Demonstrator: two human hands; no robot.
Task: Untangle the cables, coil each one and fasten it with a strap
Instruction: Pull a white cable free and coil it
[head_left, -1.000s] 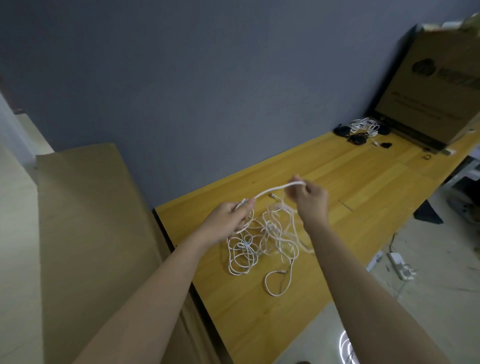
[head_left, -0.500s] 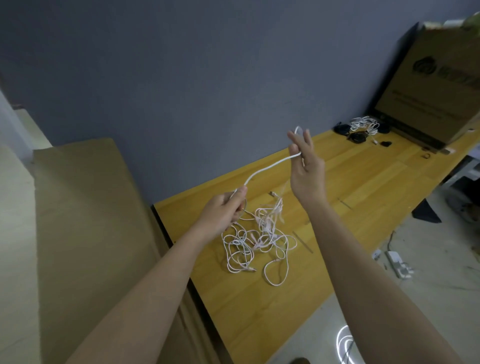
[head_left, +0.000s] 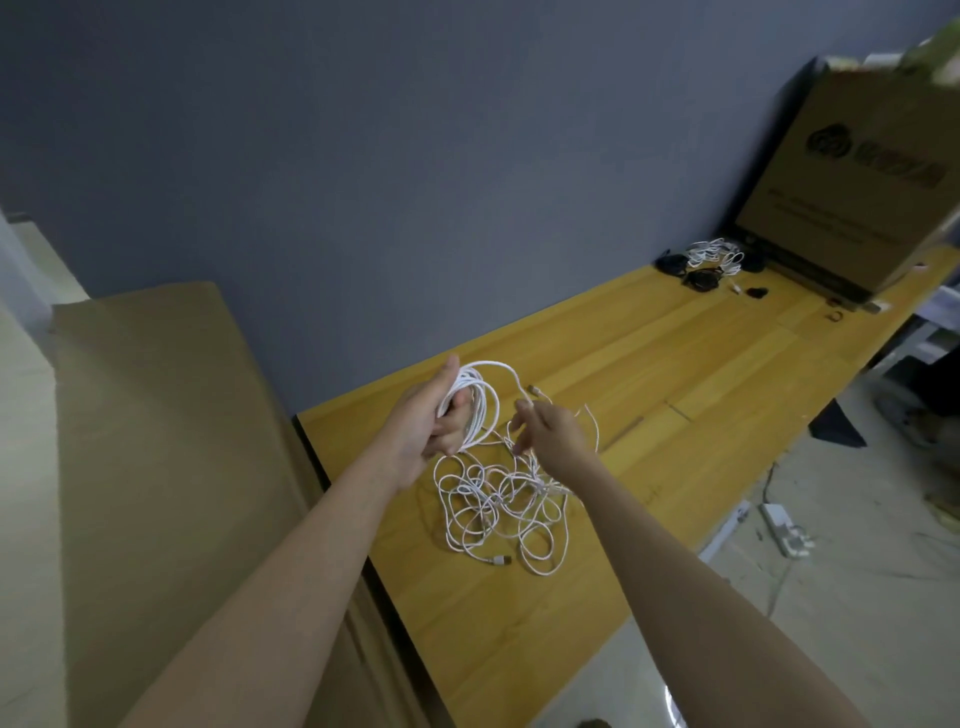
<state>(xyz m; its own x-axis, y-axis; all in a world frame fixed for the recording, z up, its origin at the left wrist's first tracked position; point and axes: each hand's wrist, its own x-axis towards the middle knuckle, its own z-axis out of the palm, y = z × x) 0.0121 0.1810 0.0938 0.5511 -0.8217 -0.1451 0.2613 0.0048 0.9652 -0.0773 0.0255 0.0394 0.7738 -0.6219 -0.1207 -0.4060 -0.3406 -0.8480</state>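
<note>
Two hands reach in from the bottom of the frame over a long wooden counter (head_left: 675, 374) that runs from the lower middle up to the upper right. The left hand (head_left: 431, 421) is curled around one coil of white cable (head_left: 480, 410), several loops gathered together and held just above the counter, left of centre. From the top of that coil a single strand arcs over to the right hand (head_left: 545, 431), which pinches it between thumb and fingertips near a plug end (the plug itself is small and hard to make out).

Below both hands, in the middle of the frame, lies one loose tangle of white cables (head_left: 498, 509) spread on the counter; how many separate cables are in it cannot be told. One metal-tipped plug (head_left: 501, 559) shows at its lower edge.

Far up the counter, in the upper right, sits one small heap of white cables (head_left: 714, 254) with about four dark bundles (head_left: 701, 278) beside it, too small to tell what they are. Just behind them stands one large cardboard box (head_left: 852, 176), printed with a dark logo and tilted against the grey wall (head_left: 415, 156).

One big sheet of cardboard (head_left: 156, 467) fills the lower left, touching the counter's end. On the floor (head_left: 857, 597) at lower right lies one white power strip (head_left: 784, 530).
</note>
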